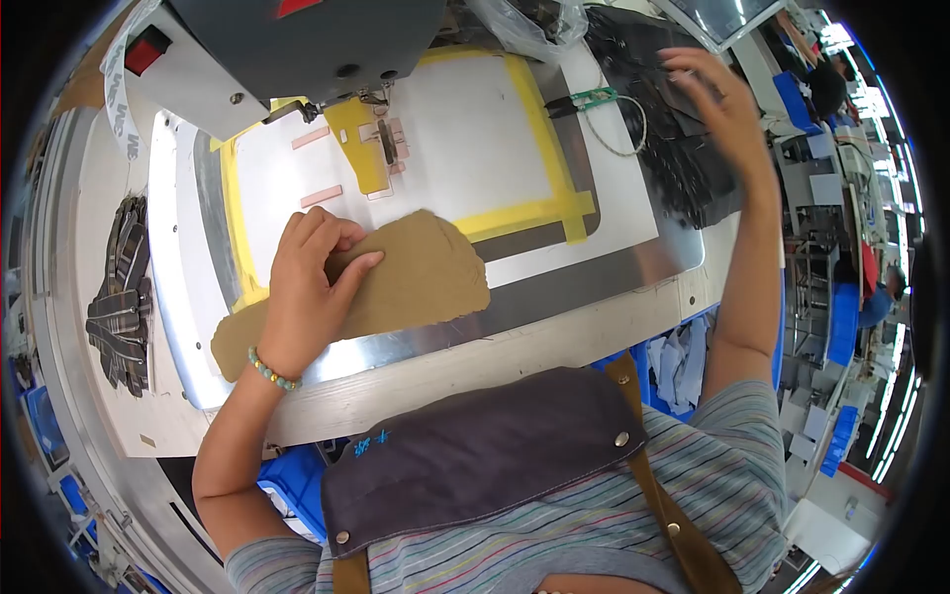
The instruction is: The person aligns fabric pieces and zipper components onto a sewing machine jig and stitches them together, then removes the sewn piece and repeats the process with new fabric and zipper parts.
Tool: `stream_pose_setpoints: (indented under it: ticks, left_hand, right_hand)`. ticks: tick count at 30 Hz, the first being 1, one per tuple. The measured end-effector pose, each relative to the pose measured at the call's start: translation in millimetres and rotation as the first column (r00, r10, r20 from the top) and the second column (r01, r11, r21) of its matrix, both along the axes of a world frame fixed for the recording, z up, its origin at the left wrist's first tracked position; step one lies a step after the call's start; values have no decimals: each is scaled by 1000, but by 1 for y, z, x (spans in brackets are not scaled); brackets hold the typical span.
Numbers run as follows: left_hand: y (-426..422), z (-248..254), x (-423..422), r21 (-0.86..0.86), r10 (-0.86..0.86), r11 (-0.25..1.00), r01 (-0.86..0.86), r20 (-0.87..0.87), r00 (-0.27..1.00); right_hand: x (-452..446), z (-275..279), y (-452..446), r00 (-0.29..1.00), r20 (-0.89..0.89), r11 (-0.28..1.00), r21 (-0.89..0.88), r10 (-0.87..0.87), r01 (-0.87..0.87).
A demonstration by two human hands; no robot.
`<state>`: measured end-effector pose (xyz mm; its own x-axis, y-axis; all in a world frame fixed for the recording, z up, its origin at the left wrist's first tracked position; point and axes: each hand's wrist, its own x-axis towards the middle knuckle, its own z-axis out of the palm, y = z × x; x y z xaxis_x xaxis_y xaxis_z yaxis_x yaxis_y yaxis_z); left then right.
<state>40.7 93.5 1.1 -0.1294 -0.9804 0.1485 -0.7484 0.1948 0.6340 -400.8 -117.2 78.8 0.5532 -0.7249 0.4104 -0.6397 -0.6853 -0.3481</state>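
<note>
My left hand [315, 272], with a beaded bracelet on its wrist, pinches a tan fabric piece [421, 272] with a curved edge. The piece lies across the near side of the white work plate, in front of the sewing machine head [327, 45]. At the upper right my right hand [717, 94] is over a pile of dark fabric pieces [683, 158]. Its fingers are stretched out and a little blurred, and I see nothing held in them. Under the needle area sits a yellow template piece [362, 148] with pink strips around it.
Yellow tape [539, 129] borders the white sheet [455, 129]. Green-handled thread snips [594, 97] on a cord lie right of it. A stack of dark plaid pieces [121, 297] rests at the left. Clear plastic [534, 30] and a screen [722, 18] stand at the back.
</note>
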Motion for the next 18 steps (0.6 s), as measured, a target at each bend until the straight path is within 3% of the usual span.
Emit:
stream_pose_setpoints:
  ticks: [3, 7, 10, 13, 16, 18]
  left_hand:
    - [1, -3, -3, -72, -6, 997, 5, -7, 1000]
    - [4, -9, -4, -263, -25, 963, 57, 123, 992]
    - [5, -8, -6, -333, -56, 935, 122, 203, 978]
    - [5, -9, -6, -356, -71, 925, 136, 190, 979]
    - [5, -10, -5, -396, -84, 907, 146, 169, 982]
    - [5, -11, -3, -408, -98, 900, 153, 154, 983]
  right_hand:
    - [71, -29, 36, 974, 43, 944, 242, 222, -226]
    - [148, -59, 80, 878, 64, 839, 271, 474, -473]
    - [186, -69, 97, 854, 134, 812, 267, 502, -519]
    - [197, -79, 94, 837, 67, 812, 209, 543, -544]
    - [182, -65, 94, 845, 182, 815, 225, 503, -534]
    - [155, -41, 96, 859, 67, 795, 347, 508, -497]
